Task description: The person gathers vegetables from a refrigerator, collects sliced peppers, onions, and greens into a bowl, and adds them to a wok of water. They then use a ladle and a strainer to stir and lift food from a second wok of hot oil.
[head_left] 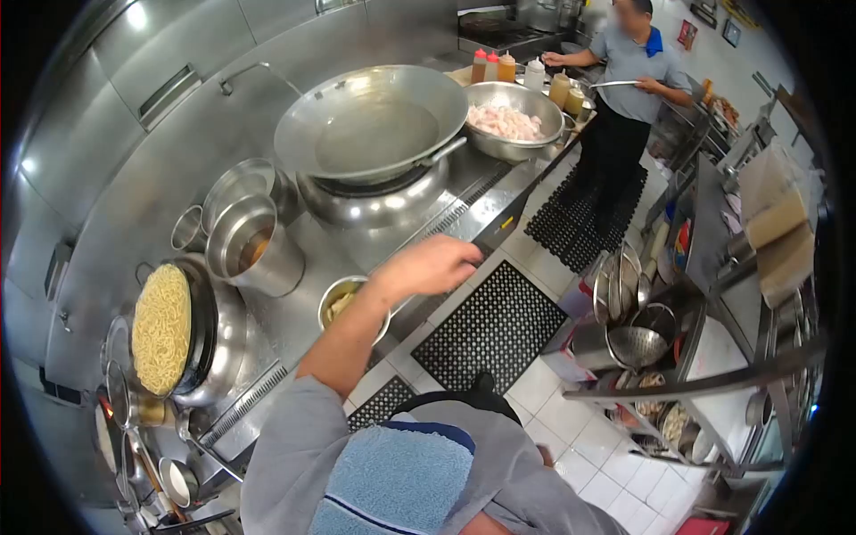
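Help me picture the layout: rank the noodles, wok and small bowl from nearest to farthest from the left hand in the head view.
1. Small bowl, beside the left hand's forearm
2. Wok, ahead
3. Noodles, far left

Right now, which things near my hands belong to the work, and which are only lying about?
Likely in the work:
small bowl by the left forearm
wide wok
noodles
metal bowl of pale pink pieces

Likely lying about:
perforated strainer
squeeze bottles
floor mat
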Available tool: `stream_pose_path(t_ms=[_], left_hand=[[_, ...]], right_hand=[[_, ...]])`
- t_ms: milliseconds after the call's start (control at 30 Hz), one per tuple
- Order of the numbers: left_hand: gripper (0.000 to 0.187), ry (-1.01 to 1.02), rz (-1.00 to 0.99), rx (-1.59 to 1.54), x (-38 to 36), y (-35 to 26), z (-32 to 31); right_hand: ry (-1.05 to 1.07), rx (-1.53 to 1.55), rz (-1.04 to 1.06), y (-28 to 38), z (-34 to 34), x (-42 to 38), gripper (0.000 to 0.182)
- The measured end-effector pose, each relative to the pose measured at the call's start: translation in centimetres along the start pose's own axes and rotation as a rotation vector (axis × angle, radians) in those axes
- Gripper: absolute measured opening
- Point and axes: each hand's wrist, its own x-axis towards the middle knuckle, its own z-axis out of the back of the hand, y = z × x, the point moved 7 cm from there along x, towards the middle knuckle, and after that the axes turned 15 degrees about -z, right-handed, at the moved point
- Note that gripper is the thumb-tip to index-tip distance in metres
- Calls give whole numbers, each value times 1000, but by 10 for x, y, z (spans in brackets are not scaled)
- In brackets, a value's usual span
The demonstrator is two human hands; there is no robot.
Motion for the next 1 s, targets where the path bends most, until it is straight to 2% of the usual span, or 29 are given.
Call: stream_pose_path(t_ms=[33,100,133,167,233,267,367,433,467,567,600,700,767,800,933,1000], left_hand=[[25,-35,76,152,3,12,25],[21,-150,222,174,6,28,57],[20,-212,298,181,8,37,66],[19,-285,284,200,13,49,65],[17,-439,248,251,19,77,57],[18,-459,295,250,29,86,54],[20,-669,223,461,62,118,55],[20,-646,405,717,78,156,54],[21,-623,502,835,83,170,53],[22,-430,751,699,102,212,55],[21,-393,736,756,108,220,55],[23,-401,881,587,109,238,48],[28,-422,824,618,108,234,52],[30,-436,798,635,108,232,54],[36,-413,863,686,110,230,57],[39,-428,877,715,110,229,57]], right_hand=[[5,48,-28,28,30,27,34],[-25,149,-26,98,94,78,38],[-93,237,69,130,126,99,31],[-42,212,113,184,168,82,39],[89,490,139,252,204,111,43],[66,450,211,289,222,115,41],[119,396,260,379,247,113,40],[183,393,322,416,244,127,40],[238,459,303,428,240,124,43],[363,499,308,454,234,132,46],[374,537,270,459,237,140,46],[421,538,108,441,236,160,41],[447,439,13,434,237,188,34],[437,382,-1,434,237,199,25],[519,81,-137,431,238,240,9],[511,89,-87,441,245,263,7]])
